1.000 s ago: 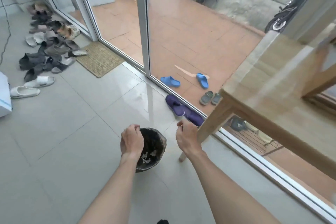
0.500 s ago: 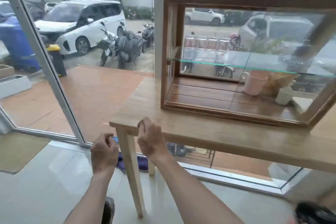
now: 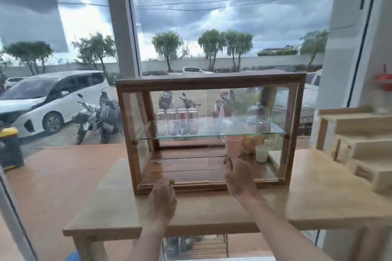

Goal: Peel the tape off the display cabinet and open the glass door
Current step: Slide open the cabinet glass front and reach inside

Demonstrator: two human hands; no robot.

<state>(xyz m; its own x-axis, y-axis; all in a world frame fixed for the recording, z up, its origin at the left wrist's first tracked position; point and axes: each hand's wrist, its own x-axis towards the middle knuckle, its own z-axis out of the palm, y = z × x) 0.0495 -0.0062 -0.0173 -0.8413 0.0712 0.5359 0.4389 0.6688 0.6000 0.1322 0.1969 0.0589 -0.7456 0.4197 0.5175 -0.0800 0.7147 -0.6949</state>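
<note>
A wooden display cabinet with glass panes stands on a light wooden table in front of a window. Its glass shelf carries several drinking glasses and a glass dome; a pink cup and a white cup sit below. My left hand rests at the cabinet's bottom front rail, fingers curled, with nothing seen in it. My right hand is raised against the front glass near the middle, fingers spread. I cannot make out any tape.
A pale wooden stepped rack stands at the table's right end. A window post rises behind the cabinet's left side. Outside are a white car and parked motorbikes.
My view has risen from the floor and bin to the cabinet. Both hands moved up from the bin and table edge onto the cabinet's front.
</note>
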